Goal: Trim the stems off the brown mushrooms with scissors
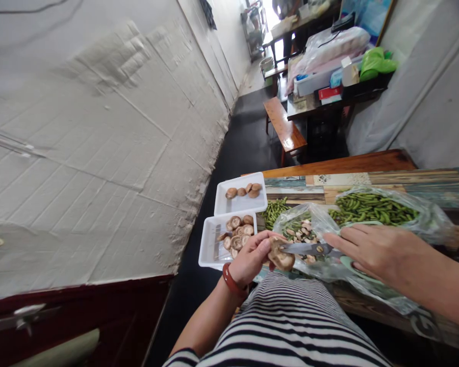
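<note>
My left hand (251,259) is closed around a brown mushroom (282,256), its pale underside facing up. In my right hand (378,252) is a pair of scissors (309,248) with light green handles, the blades reaching to the mushroom's stem area. Whether the blades are parted I cannot tell. Beneath them, a clear plastic bag (315,216) holds cut mushroom stems (301,233). Left of my left hand stands a white tray (208,250) with several mushrooms (237,237). A second white tray (224,204) behind it carries a few more mushrooms (241,191).
Green pods lie in a heap (275,211) beside the trays and fill another plastic bag (378,206) at the right. Past the patterned table (344,179) are a wooden bench (285,125) and a second table with boxes and bags. A white wall (137,127) runs along the left.
</note>
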### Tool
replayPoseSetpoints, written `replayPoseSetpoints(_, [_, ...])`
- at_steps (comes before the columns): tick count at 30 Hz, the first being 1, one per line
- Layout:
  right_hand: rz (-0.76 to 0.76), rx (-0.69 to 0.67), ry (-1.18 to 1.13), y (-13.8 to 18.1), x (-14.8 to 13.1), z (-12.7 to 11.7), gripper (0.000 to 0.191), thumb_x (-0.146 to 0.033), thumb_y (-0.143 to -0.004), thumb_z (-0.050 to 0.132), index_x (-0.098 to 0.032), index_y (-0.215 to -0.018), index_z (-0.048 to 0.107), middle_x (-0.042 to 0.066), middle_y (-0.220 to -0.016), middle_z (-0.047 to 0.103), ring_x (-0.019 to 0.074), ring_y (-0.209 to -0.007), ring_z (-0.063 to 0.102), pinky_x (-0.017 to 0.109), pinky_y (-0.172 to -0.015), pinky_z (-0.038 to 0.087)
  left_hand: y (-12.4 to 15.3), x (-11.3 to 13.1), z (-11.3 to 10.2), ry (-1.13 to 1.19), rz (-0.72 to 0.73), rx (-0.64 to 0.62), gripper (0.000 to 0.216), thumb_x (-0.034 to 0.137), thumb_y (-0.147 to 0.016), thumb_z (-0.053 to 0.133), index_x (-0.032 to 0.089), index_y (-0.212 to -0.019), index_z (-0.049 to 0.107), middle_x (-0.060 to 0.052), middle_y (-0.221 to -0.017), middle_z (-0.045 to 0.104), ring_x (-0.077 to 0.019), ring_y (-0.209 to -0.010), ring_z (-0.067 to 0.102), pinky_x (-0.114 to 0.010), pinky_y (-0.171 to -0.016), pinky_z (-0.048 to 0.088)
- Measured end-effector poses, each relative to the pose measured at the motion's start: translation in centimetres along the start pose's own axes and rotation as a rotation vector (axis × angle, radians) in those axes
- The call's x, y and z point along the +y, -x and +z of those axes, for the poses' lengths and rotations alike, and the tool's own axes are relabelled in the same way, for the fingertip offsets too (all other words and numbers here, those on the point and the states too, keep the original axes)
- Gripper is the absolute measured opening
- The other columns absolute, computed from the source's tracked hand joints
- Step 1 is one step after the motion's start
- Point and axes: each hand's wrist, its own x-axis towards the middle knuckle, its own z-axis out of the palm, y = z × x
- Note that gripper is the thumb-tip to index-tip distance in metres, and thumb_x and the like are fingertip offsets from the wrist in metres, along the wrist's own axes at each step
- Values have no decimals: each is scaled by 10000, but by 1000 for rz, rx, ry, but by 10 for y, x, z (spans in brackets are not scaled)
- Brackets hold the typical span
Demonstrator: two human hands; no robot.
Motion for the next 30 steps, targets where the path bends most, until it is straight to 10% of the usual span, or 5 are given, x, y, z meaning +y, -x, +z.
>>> replayPoseSetpoints(8, [2, 45, -281, 5, -6, 18, 463, 12, -870, 455, -220, -1215, 658, 29, -920, 777, 184, -789, 744, 307, -696, 570, 2, -7, -9, 128, 16, -10, 661, 713, -822, 704, 111, -1087, 764, -78, -785, 663, -113, -558, 539, -218, -458, 422])
replayPoseSetpoints(16, [408, 253, -470, 13, -32, 38, 282, -457, -986, 599, -225, -1131, 670, 60, -879, 825, 213, -687, 790, 286, -704, 657, 9, -5, -19, 262, -33, -13, 569, 582, -837, 737, 156, -1214, 730, -155, -1101, 727, -228, -796, 688, -261, -544, 506])
replayPoseSetpoints(24, [428, -46, -391, 74, -44, 100, 297, -429, -912, 660, -269, -1158, 704, 60, -897, 797, 306, -787, 796, 418, -639, 665, 10, -35, -55, 233, -27, 120, 472, 428, -808, 783, 177, -1196, 693, -123, -1087, 732, -203, -877, 687, -230, -627, 502])
replayPoseSetpoints(30, [714, -130, -495, 82, -56, 119, 354, -520, -915, 628, -282, -1170, 690, 44, -1017, 824, 253, -782, 805, 377, -627, 669, -2, -95, -102, -216, -102, 479, 386, 162, -679, 663, 151, -1062, 703, -37, -891, 689, -129, -663, 583, -218, -553, 464])
